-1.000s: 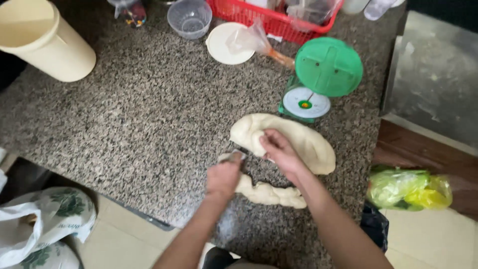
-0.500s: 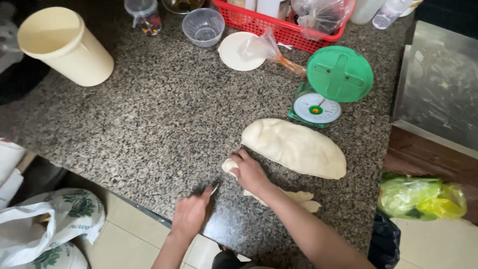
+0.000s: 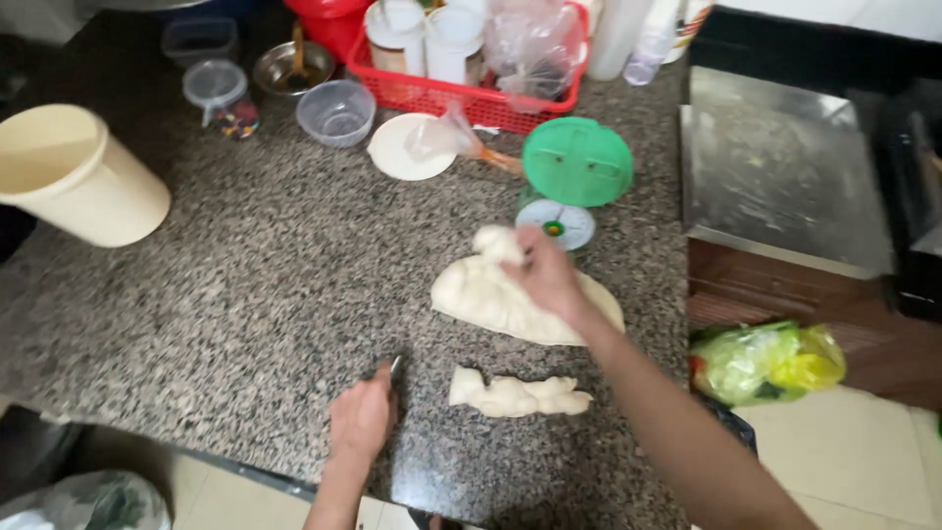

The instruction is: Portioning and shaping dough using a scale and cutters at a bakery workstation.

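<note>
1. The left hand (image 3: 361,420), at lower centre, has its fingers clenched on a small blade (image 3: 394,367) resting on the speckled counter (image 3: 245,285).
2. A cut dough strip (image 3: 518,395), pale and lumpy, lies at lower centre: one piece is off.
3. The right hand (image 3: 546,275) pinches a small dough lump (image 3: 496,245) above the large dough mass (image 3: 515,299), mid-frame beside the green scale (image 3: 574,177); most remains uncut.

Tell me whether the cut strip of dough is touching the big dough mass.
Apart. The head view shows bare speckled countertop between the cut strip of dough and the big dough mass above it.
</note>
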